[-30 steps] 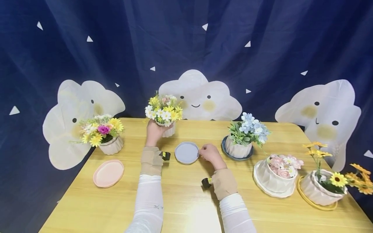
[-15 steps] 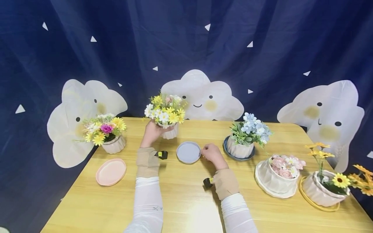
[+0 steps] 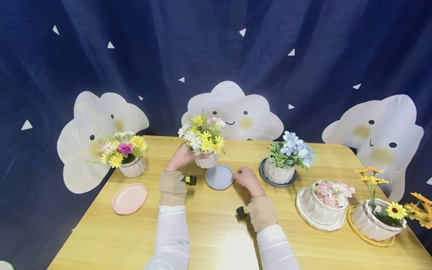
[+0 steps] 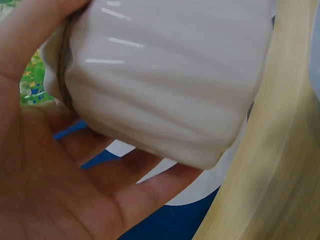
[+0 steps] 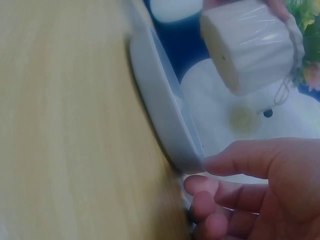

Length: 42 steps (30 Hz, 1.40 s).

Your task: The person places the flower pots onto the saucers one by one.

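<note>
My left hand [image 3: 182,156] grips a white fluted flowerpot [image 3: 206,161] planted with yellow and white daisies. The pot hangs in the air just behind the light blue saucer [image 3: 219,177], its underside visible in the right wrist view. Close up in the left wrist view, the thumb and fingers curl round the pot's wall [image 4: 170,75], with twine below its rim. At the saucer's right edge, my right hand [image 3: 249,180] pinches the rim between thumb and curled fingers. The saucer lies on the table, and part of its rim is hidden by the fingertips.
On the left stand a potted mixed bouquet [image 3: 133,167] and a pink saucer [image 3: 129,198]. To the right, blue flowers sit on a dark blue saucer [image 3: 277,183], pink roses on a white saucer [image 3: 305,213], and orange flowers on a yellow saucer [image 3: 381,243]. A navy curtain [image 3: 202,45] hangs behind.
My left hand has carried the daisy pot to the right and a little nearer, towards the light blue saucer. The right hand has stayed at the saucer's rim. The view has shifted slightly.
</note>
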Each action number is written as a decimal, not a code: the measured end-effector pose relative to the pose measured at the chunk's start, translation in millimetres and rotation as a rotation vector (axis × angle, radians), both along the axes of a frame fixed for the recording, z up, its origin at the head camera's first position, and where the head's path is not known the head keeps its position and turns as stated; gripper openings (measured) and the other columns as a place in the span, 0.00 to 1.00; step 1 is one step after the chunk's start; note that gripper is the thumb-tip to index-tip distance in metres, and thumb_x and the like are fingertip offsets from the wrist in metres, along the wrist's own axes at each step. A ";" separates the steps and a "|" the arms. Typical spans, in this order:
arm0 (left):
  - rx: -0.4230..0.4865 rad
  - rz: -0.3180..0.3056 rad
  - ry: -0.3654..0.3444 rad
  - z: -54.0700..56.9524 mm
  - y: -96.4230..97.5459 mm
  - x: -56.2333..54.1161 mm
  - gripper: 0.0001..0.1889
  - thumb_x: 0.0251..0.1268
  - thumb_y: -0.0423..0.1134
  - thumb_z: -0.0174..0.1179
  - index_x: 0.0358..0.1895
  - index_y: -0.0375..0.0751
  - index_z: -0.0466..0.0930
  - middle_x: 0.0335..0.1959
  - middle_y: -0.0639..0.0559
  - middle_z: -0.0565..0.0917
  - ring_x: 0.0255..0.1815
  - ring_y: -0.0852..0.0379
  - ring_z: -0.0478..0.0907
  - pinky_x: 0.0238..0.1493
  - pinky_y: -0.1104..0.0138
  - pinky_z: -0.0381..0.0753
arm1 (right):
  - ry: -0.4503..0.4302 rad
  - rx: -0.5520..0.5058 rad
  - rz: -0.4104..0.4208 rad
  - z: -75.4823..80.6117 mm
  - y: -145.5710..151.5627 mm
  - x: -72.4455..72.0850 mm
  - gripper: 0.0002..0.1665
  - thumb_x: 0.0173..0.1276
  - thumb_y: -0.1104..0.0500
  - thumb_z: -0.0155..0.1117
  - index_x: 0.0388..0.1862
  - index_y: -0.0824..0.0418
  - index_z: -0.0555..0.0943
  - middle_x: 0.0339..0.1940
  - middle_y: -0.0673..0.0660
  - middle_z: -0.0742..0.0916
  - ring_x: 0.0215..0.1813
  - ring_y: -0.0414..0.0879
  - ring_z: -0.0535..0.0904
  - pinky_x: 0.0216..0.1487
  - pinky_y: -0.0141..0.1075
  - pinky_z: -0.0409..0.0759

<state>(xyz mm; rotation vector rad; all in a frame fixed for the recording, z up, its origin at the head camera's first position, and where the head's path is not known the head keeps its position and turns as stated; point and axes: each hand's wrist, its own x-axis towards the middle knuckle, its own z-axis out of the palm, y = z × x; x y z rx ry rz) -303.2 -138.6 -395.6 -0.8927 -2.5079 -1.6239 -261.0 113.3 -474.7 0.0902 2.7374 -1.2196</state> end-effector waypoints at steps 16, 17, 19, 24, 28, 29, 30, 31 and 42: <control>0.039 -0.255 -0.142 -15.7 20.9 -3.6 0.40 0.49 0.28 0.71 0.68 0.42 0.63 0.61 0.46 0.75 0.60 0.51 0.73 0.66 0.58 0.68 | 0.021 -0.016 0.002 1.8 -0.1 1.8 0.10 0.61 0.60 0.58 0.22 0.63 0.79 0.14 0.51 0.79 0.20 0.42 0.72 0.20 0.29 0.69; 0.031 -0.270 -0.143 -19.3 22.0 -5.3 0.41 0.49 0.28 0.71 0.69 0.42 0.63 0.61 0.46 0.75 0.60 0.51 0.73 0.66 0.58 0.68 | 0.022 -0.017 0.003 1.6 0.1 1.7 0.10 0.61 0.60 0.58 0.22 0.63 0.79 0.14 0.51 0.79 0.19 0.42 0.72 0.20 0.29 0.69; 0.021 -0.301 -0.150 -26.9 24.2 -9.5 0.42 0.49 0.28 0.71 0.70 0.44 0.61 0.62 0.46 0.74 0.60 0.52 0.73 0.65 0.59 0.69 | 0.027 -0.021 0.005 1.3 0.2 1.4 0.10 0.60 0.61 0.58 0.21 0.63 0.79 0.14 0.52 0.79 0.19 0.42 0.72 0.20 0.29 0.69; 0.007 -0.348 -0.164 -41.4 27.7 -17.5 0.43 0.50 0.29 0.71 0.71 0.46 0.59 0.62 0.47 0.74 0.59 0.52 0.74 0.65 0.61 0.70 | 0.032 -0.037 0.008 -0.2 0.4 0.7 0.10 0.61 0.61 0.59 0.21 0.64 0.79 0.13 0.52 0.79 0.18 0.42 0.72 0.19 0.29 0.68; 0.005 -0.357 -0.174 -44.2 30.2 -18.1 0.42 0.49 0.30 0.72 0.69 0.46 0.62 0.60 0.49 0.76 0.58 0.52 0.75 0.63 0.61 0.71 | 0.025 -0.046 0.008 -1.2 0.5 0.1 0.11 0.61 0.60 0.59 0.20 0.62 0.77 0.13 0.51 0.78 0.18 0.41 0.71 0.19 0.29 0.69; 0.005 -0.360 -0.178 -44.5 30.9 -18.0 0.42 0.49 0.30 0.72 0.69 0.46 0.62 0.60 0.49 0.76 0.58 0.52 0.75 0.63 0.60 0.71 | 0.023 -0.049 0.006 -1.3 0.6 0.0 0.11 0.61 0.60 0.59 0.19 0.62 0.76 0.13 0.51 0.77 0.18 0.42 0.71 0.19 0.29 0.69; 0.004 -0.365 -0.180 -44.7 31.8 -17.9 0.41 0.49 0.30 0.72 0.69 0.45 0.63 0.60 0.49 0.76 0.58 0.52 0.75 0.63 0.60 0.71 | 0.019 -0.051 0.005 -1.2 0.7 -0.1 0.12 0.61 0.60 0.59 0.18 0.61 0.75 0.12 0.51 0.77 0.18 0.42 0.71 0.19 0.29 0.69; 0.006 -0.371 -0.186 -44.9 32.7 -18.1 0.41 0.48 0.30 0.72 0.68 0.45 0.63 0.60 0.48 0.76 0.58 0.52 0.75 0.63 0.60 0.71 | 0.019 -0.052 0.003 -1.2 0.9 -0.2 0.13 0.61 0.60 0.59 0.17 0.60 0.74 0.12 0.51 0.77 0.18 0.42 0.71 0.19 0.29 0.69; -0.017 -0.375 -0.239 -38.6 38.4 -12.5 0.44 0.47 0.27 0.72 0.70 0.40 0.60 0.63 0.44 0.73 0.61 0.50 0.72 0.66 0.60 0.68 | 0.020 -0.040 0.010 -3.0 2.0 -1.9 0.11 0.61 0.59 0.57 0.20 0.59 0.73 0.14 0.51 0.79 0.18 0.42 0.73 0.19 0.30 0.69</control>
